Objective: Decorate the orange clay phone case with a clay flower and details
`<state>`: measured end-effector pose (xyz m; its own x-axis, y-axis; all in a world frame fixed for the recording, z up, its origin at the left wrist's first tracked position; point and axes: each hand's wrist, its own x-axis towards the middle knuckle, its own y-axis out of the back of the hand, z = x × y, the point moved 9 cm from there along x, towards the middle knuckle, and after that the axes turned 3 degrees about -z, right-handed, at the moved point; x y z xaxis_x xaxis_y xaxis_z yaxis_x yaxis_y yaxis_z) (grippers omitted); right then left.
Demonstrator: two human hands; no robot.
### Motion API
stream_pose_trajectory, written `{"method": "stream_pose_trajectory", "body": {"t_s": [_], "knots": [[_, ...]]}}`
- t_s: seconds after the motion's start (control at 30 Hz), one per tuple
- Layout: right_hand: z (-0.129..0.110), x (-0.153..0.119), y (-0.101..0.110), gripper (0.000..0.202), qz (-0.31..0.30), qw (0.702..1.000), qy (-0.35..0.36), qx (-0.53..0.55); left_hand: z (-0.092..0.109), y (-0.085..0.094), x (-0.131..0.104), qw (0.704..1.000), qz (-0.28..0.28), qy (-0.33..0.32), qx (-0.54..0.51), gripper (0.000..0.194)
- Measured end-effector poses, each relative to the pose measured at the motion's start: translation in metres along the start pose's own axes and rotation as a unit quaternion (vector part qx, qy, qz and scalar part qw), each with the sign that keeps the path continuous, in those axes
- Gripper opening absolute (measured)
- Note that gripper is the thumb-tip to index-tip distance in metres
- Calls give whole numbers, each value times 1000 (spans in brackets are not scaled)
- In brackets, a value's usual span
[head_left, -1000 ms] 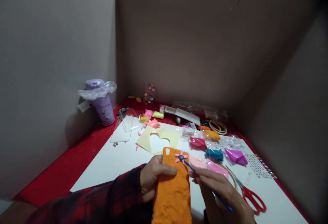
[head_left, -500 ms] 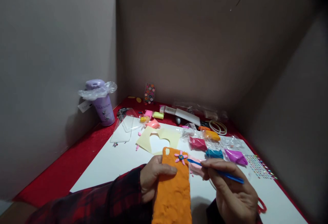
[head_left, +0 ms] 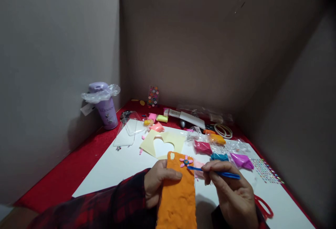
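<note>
My left hand [head_left: 160,181] grips a phone case [head_left: 178,201] covered in bumpy orange clay, its thumb lying across the front. Near the top of the case, beside the camera cutout, sits a pink clay flower [head_left: 186,161] with a blue centre that has an orange mark. Between the fingertips of my right hand [head_left: 231,187] is a blue modelling tool [head_left: 227,175]. Its thin tip lies at the lower edge of the flower; whether it touches the clay I cannot tell. The lower end of the case runs out of view.
A yellow paper with a heart cutout [head_left: 147,143] lies behind the case. Clay packets, such as a purple one [head_left: 241,160], are to the right, near a gem sticker sheet [head_left: 265,171] and red scissors [head_left: 265,206]. Clear cases [head_left: 124,141] and a purple cup [head_left: 107,112] stand left.
My right hand has moved left and the tool's tip has gone from the flower's right side to its lower edge. More of the red scissors shows. My left hand holds nearly still.
</note>
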<state>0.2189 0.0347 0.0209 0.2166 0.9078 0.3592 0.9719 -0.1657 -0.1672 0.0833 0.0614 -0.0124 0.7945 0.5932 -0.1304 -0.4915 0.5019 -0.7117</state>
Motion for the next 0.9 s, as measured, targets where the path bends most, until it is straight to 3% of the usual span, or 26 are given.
{"method": "stream_pose_trajectory", "body": {"t_s": [0.43,0.9], "knots": [[-11,10,-3,5,13,998,4,68,0,0,0,1000,7,-1,-20,32],[-6,10,-1,7,28,996,-16,83,1,1,1,1000,13,-6,-14,28]]}}
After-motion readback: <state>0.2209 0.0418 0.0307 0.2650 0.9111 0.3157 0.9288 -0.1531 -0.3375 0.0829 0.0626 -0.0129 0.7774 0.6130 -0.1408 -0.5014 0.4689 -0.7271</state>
